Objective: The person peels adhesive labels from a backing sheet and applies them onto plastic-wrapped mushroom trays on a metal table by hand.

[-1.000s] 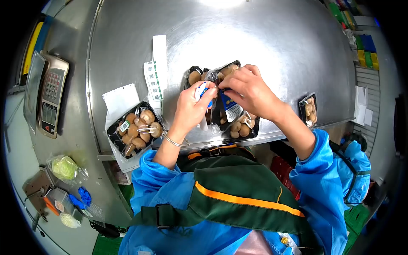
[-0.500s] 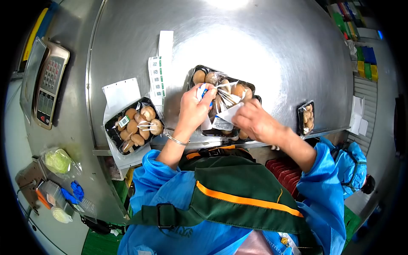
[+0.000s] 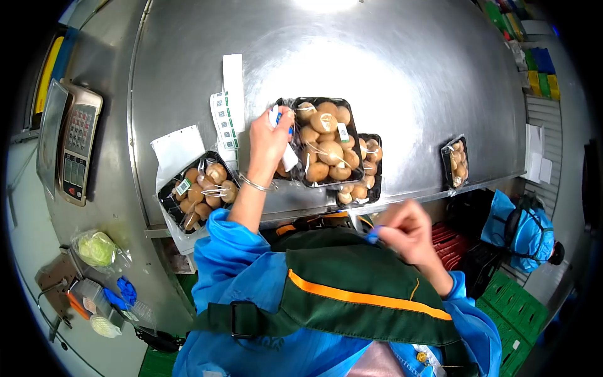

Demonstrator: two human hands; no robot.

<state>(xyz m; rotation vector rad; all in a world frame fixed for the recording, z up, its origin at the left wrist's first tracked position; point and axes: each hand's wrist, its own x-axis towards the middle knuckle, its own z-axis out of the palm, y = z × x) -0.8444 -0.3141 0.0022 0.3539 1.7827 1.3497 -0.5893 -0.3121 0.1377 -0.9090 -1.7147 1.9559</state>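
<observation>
My left hand (image 3: 269, 143) is closed around a small blue-and-white object (image 3: 276, 118), with a white paper piece (image 3: 289, 158) below the fingers. Right beside it lies a black tray of brown mushrooms (image 3: 326, 143), wrapped in clear film with a small label. That tray overlaps a second mushroom tray (image 3: 370, 168) and another one mostly hidden under my left hand. My right hand (image 3: 408, 234), blurred by motion, is off the table edge in front of my body. Its fingers are curled, and something blue shows at the fingertips; what it is cannot be made out.
At the left sits another wrapped mushroom tray (image 3: 200, 191) near a label strip (image 3: 225, 122) and white sheet (image 3: 178, 151). A smaller tray (image 3: 457, 164) stands at the right table edge. A scale (image 3: 76, 141), a wrapped cabbage (image 3: 97, 249) and green crates (image 3: 512, 314) lie further out.
My right hand has let go of the white paper and moved down toward my body. My left hand has shifted left, off the gathered film. The top mushroom tray now lies uncovered and turned.
</observation>
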